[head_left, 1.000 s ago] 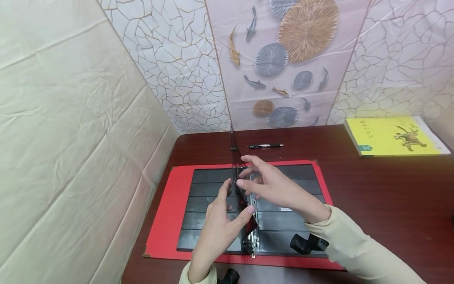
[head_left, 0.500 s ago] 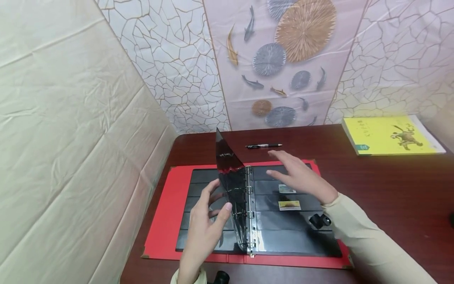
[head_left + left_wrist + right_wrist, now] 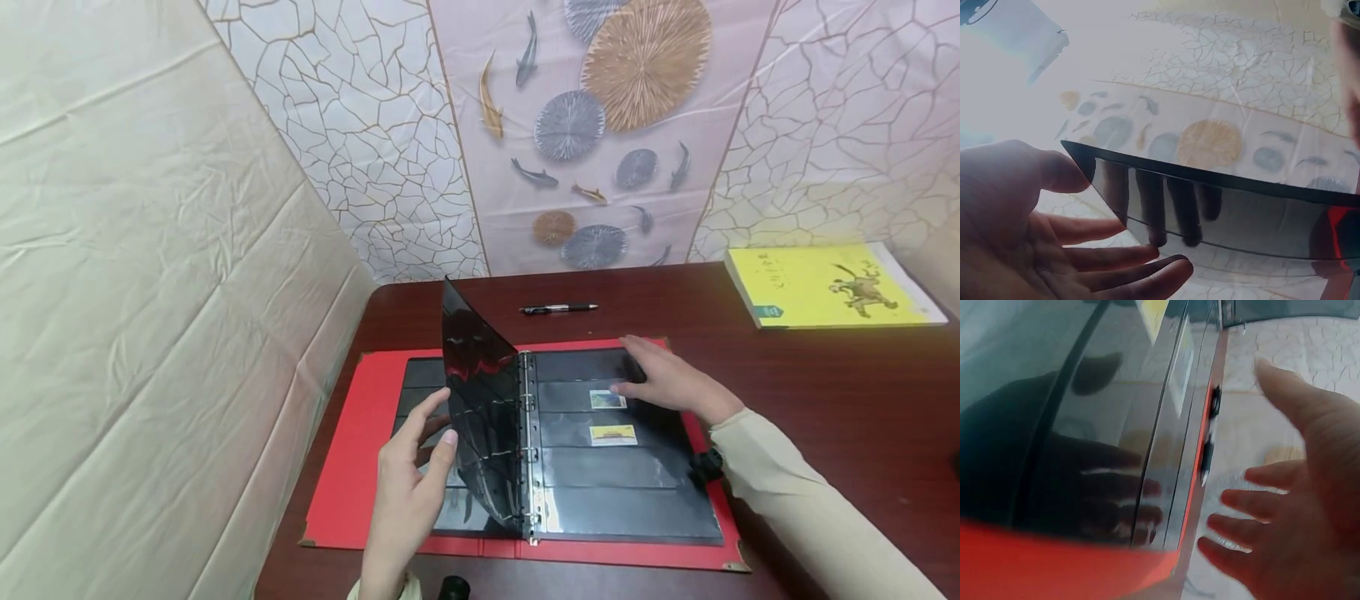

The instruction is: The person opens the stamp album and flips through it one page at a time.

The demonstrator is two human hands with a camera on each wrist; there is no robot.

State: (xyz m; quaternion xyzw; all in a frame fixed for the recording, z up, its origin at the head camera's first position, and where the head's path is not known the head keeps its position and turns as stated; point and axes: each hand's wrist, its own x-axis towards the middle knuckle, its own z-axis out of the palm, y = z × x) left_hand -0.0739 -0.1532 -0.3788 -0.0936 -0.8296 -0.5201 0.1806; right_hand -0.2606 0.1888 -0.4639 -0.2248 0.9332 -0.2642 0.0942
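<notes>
Overhead, a red ring binder (image 3: 352,454) lies open on a dark wooden table (image 3: 825,400), its black pocket pages spread to both sides of the metal rings (image 3: 528,450). One black page (image 3: 480,417) stands lifted, tilted over the left half. The left hand (image 3: 408,487) holds it at its lower left edge, thumb on the near face, fingers behind. The right hand (image 3: 667,379) lies flat on the right-hand page, fingers straight, just beside two small stamps (image 3: 609,417) in the pockets. A pen (image 3: 558,308) lies beyond the binder, a yellow book (image 3: 828,286) far right. From the left wrist, the left hand (image 3: 1035,231) has loosely spread fingers (image 3: 1141,278) behind the page's (image 3: 1222,212) edge, thumb at its corner; finger shapes show dark on the glossy sheet. From the right wrist, the right hand (image 3: 1297,506) is spread, fingers straight, next to the binder's red edge (image 3: 1054,562); contact cannot be judged in this blurred view.
</notes>
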